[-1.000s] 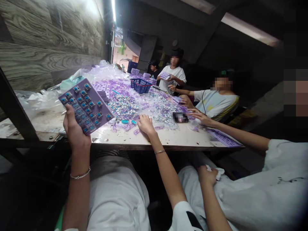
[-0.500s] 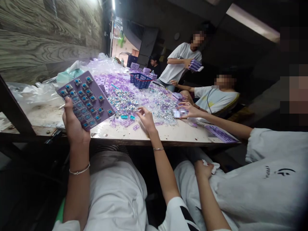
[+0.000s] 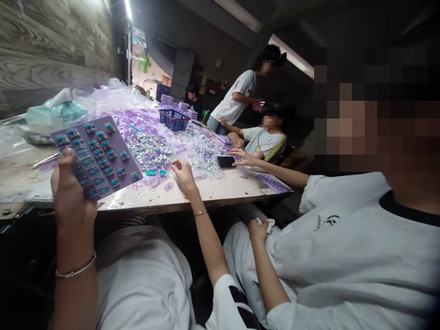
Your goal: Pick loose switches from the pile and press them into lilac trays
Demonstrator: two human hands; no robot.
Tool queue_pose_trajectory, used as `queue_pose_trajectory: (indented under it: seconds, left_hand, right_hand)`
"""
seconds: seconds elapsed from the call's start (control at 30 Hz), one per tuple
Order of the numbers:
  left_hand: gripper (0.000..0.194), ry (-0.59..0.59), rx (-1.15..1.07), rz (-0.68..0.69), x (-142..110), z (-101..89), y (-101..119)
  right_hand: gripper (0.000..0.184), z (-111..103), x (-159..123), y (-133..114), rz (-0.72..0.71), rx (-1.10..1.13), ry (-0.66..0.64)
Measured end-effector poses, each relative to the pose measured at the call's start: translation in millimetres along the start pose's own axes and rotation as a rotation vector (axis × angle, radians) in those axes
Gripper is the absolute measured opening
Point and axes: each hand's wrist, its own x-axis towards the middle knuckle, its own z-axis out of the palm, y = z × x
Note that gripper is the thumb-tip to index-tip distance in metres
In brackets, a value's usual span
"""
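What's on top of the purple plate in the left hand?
Switches with blue centres sit on the purple plate. The thumb of the left hand covers a patch near one edge; what lies beneath it can't be seen.

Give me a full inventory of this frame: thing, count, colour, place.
Table: one, pale, ahead
Switch panel: one, purple with blue switches, held up at left
Small loose parts: uncountable, white and blue, heaped mid-table
Basket: one, dark blue, red trim, behind the heap
Phone: one, black, right of the heap
Teal pieces: two, at the heap's front
Stacked panels: several, purple, beyond the basket
Flat panel: one, purple, right corner
Plastic wrap: uncountable, clear, left rear
Co-workers: four, pale or dark tops, right and far
Left hand: one, bare, gripping the switch panel
Right hand: one, bare, before the heap
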Motion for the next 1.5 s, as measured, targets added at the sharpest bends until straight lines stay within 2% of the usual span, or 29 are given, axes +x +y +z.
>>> queue_pose_trajectory:
  seconds: [0.23, 0.43, 0.53, 0.73, 0.83, 1.17, 1.37, 1.5]
  left_hand:
    - [0.020, -0.064, 0.066, -0.056, -7.4, 2.8, 0.5]
    - [0.026, -0.094, 0.097, -0.107, -7.8, 2.3, 0.9]
    - [0.029, -0.095, 0.099, -0.103, -7.2, 1.2, 1.5]
    - [0.033, -0.099, 0.100, -0.103, -5.3, -1.3, 1.9]
    - [0.034, -0.101, 0.104, -0.109, -4.7, -1.7, 1.0]
    - [0.037, -0.172, 0.108, -0.140, -6.0, -2.8, 0.1]
    - [0.038, -0.190, 0.107, -0.133, -5.8, -2.4, -0.1]
    - [0.037, -0.176, 0.112, -0.136, -5.4, -4.4, -1.5]
  right_hand:
    - [0.024, -2.8, -0.1, 4.4, 0.035, -0.068, 0.048]
    - [0.030, -10.6, -0.8, 0.0, 0.025, -0.132, 0.098]
    - [0.027, -12.4, -3.6, -5.3, 0.009, -0.193, 0.028]
    - [0.026, -9.1, -11.8, -14.5, -0.045, -0.291, -0.275]
    - [0.026, -11.3, -14.0, -16.6, -0.052, -0.305, -0.342]
    - [0.026, -13.8, -15.5, -19.0, -0.021, -0.239, -0.369]
    - [0.016, -19.8, -19.2, -18.2, -0.032, -0.100, -0.323]
    - [0.018, -24.5, -28.2, -19.5, -0.071, -0.001, -0.315]
